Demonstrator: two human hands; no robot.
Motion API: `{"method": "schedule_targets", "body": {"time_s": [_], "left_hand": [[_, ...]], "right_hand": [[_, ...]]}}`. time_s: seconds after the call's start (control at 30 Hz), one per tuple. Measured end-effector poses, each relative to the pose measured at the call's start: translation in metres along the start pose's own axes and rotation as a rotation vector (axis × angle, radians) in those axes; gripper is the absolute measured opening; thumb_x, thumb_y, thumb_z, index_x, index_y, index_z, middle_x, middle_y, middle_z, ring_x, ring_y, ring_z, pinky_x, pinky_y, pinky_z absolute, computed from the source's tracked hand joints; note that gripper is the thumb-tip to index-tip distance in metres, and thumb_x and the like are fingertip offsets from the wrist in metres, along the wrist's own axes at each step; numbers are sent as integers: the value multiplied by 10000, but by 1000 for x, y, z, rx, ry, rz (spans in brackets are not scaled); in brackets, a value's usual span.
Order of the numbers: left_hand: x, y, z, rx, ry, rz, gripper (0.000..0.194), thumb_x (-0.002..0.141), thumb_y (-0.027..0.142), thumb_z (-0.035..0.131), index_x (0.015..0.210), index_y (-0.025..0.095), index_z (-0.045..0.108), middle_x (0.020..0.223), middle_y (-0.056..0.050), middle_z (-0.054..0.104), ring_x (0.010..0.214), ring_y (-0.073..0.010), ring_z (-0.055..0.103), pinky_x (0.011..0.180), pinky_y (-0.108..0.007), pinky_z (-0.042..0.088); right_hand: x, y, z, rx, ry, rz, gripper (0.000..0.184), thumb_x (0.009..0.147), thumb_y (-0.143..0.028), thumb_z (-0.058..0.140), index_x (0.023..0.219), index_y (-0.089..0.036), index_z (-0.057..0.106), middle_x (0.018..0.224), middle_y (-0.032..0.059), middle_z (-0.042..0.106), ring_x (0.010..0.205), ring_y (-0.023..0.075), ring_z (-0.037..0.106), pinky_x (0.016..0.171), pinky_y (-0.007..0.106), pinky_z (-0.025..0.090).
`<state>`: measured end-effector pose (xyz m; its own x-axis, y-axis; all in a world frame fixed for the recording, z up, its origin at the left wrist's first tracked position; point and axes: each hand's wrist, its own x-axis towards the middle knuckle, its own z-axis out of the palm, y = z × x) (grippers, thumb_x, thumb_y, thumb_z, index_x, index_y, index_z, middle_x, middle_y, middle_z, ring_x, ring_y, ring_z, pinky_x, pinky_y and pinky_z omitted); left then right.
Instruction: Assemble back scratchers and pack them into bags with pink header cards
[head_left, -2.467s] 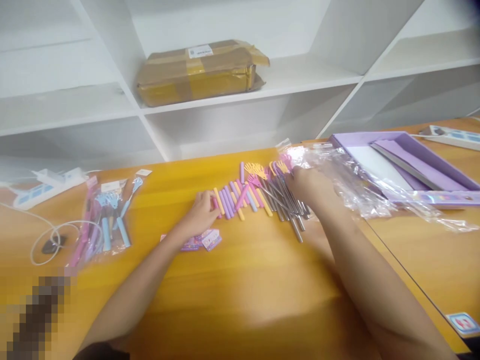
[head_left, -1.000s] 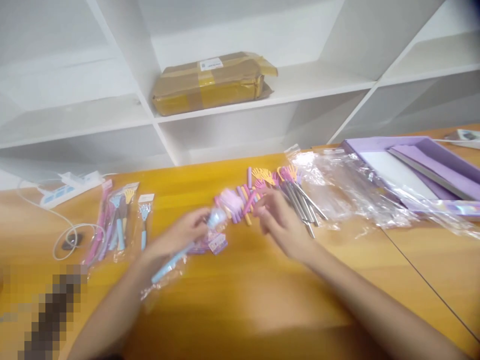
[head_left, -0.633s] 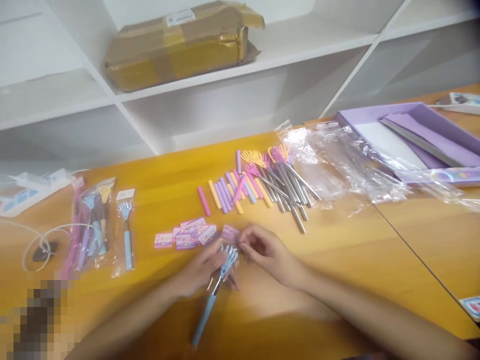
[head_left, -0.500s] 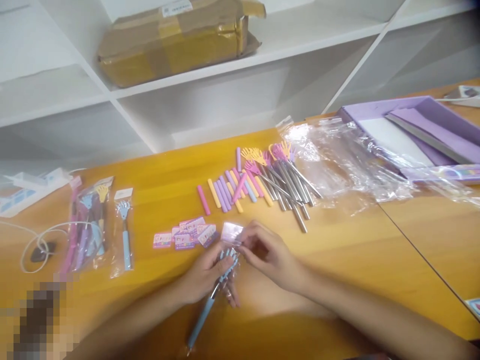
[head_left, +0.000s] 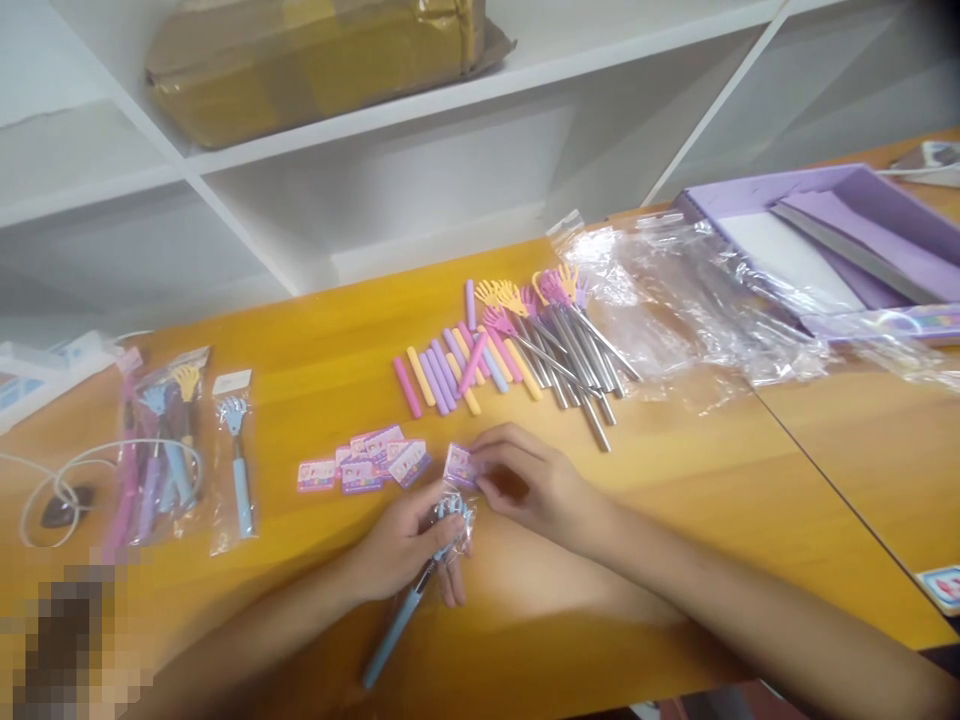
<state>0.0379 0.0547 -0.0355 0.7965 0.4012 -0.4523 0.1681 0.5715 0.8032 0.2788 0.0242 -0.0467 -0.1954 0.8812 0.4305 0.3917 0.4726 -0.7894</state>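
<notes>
My left hand is closed around a blue back scratcher in a clear bag, its thumb over the hand-shaped head. The blue handle slants down toward the table's front edge. At the top of the bag my right hand pinches a small printed card, purple and white. Several similar printed cards lie in a loose pile to the left. Beyond them are coloured handle sleeves in pink, yellow, purple and blue. Metal rods with hand-shaped heads are heaped beside the sleeves.
Bagged back scratchers lie at the left, near a white cable and power strip. Clear plastic bags spread at the right before a purple box. White shelves with a cardboard box stand behind.
The card has turned, and its printed face now shows at the bag's top. Both hands stay close together on the bagged back scratcher. The camera view has shifted slightly.
</notes>
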Motion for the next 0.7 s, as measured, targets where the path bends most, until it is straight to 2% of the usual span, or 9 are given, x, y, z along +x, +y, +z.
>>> {"method": "schedule_targets", "body": {"time_s": [0.07, 0.2, 0.33, 0.43, 0.53, 0.6, 0.67, 0.7], "left_hand": [[0, 0, 1, 5, 9, 6, 368, 1048, 540, 614, 1129, 187, 548, 962, -44, 700, 590, -175, 763, 506, -255, 604], [-1, -1, 0, 41, -14, -23, 389, 1041, 555, 616, 1107, 174, 568, 971, -61, 707, 603, -169, 758, 533, -258, 603], [0, -1, -1, 84, -52, -39, 396, 1039, 570, 615, 1056, 177, 566, 827, -35, 703, 576, -167, 738, 521, -239, 569], [0, 1, -2, 88, -91, -62, 412, 1047, 594, 589, 1055, 184, 548, 729, -2, 671, 515, -149, 705, 460, -191, 490], [0, 4, -4, 45, -68, -75, 419, 1044, 603, 586, 1063, 188, 534, 780, 1, 659, 498, -137, 698, 410, -172, 453], [0, 7, -5, -1, -45, -83, 412, 1046, 597, 586, 1066, 189, 528, 830, -5, 657, 502, -134, 702, 407, -176, 471], [0, 8, -5, -34, -36, -90, 404, 1046, 586, 591, 1057, 187, 526, 859, -11, 657, 515, -135, 711, 411, -177, 485], [0, 9, -5, -44, -36, -92, 404, 1044, 584, 595, 1052, 187, 526, 864, -12, 657, 518, -134, 712, 413, -176, 487]], "right_hand": [[-2, 2, 3, -1, 41, 7, 208, 992, -117, 662, 1169, -226, 653, 1146, 102, 671, 1022, 205, 719, 869, 346, 654], [-5, 3, 11, -31, 73, 7, 189, 971, -68, 626, 1085, -219, 630, 1132, 99, 668, 975, 196, 710, 822, 333, 639], [-5, 0, 12, -48, 22, 24, 184, 942, -53, 602, 1005, -226, 595, 1069, 90, 655, 864, 183, 673, 724, 318, 608], [-2, 0, 7, -96, 67, 13, 166, 929, -64, 597, 946, -228, 581, 997, 78, 644, 821, 181, 661, 704, 323, 595], [3, 2, -6, -75, 106, 85, 146, 916, -95, 614, 897, -231, 566, 934, 58, 652, 800, 173, 661, 668, 300, 590], [6, 4, -15, -5, 83, 173, 115, 939, -141, 630, 912, -231, 563, 855, 25, 659, 716, 145, 648, 610, 266, 572], [8, 5, -21, 74, 3, 223, 100, 971, -200, 654, 1031, -226, 578, 843, 8, 678, 669, 126, 649, 579, 244, 564], [9, 5, -23, 98, -39, 228, 164, 980, -226, 668, 1116, -223, 576, 864, 10, 689, 679, 126, 663, 585, 243, 572]]}}
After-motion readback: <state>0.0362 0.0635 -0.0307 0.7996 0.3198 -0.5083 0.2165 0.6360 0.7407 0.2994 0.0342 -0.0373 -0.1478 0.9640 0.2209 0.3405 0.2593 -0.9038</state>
